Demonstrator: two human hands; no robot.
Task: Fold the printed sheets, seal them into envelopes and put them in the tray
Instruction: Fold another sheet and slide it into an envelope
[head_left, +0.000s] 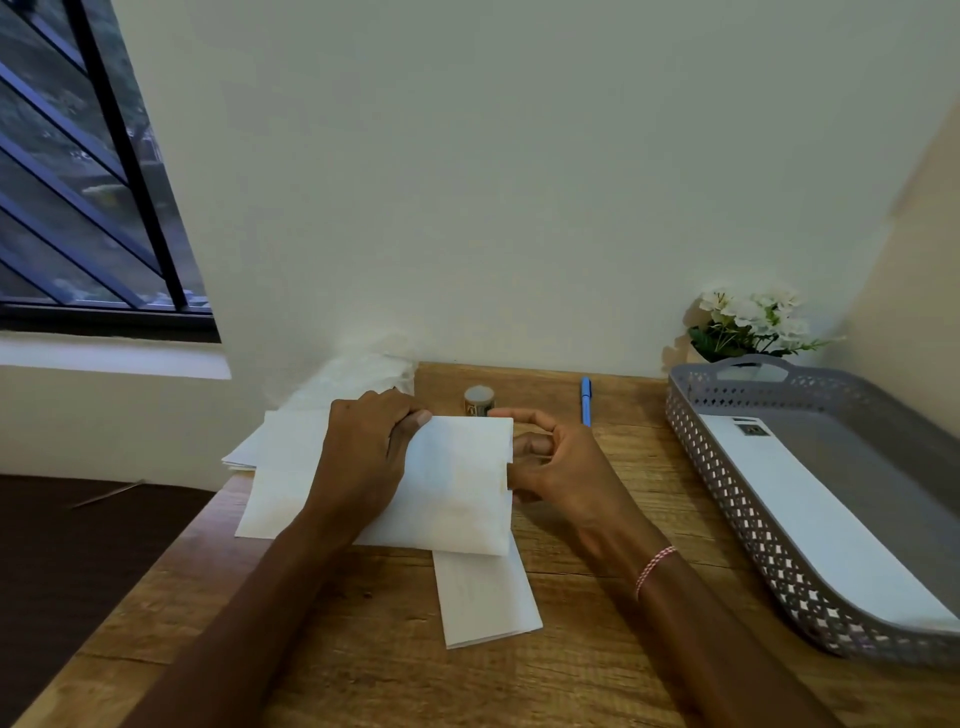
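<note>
Sheet (457, 483) sits mid-table, partly folded, lying over a loose stack of paper (275, 467) on its left. Left hand (363, 457) lies on the sheet's left half with the fingers curled over its far edge, so it's gripping it. Right hand (550, 467) has thumb and fingers pinched on the sheet's right edge. A folded page (485, 597) pokes out from under the sheet on the near side. Over on the right is the grey tray (727, 499), with a white envelope (815, 519) already lying flat in it. Far side of the wooden table (363, 649): a small round tub (479, 401) (can't read the label), a blue pen (586, 402) just right of it, and white flowers (748, 322) behind the tray.
</note>
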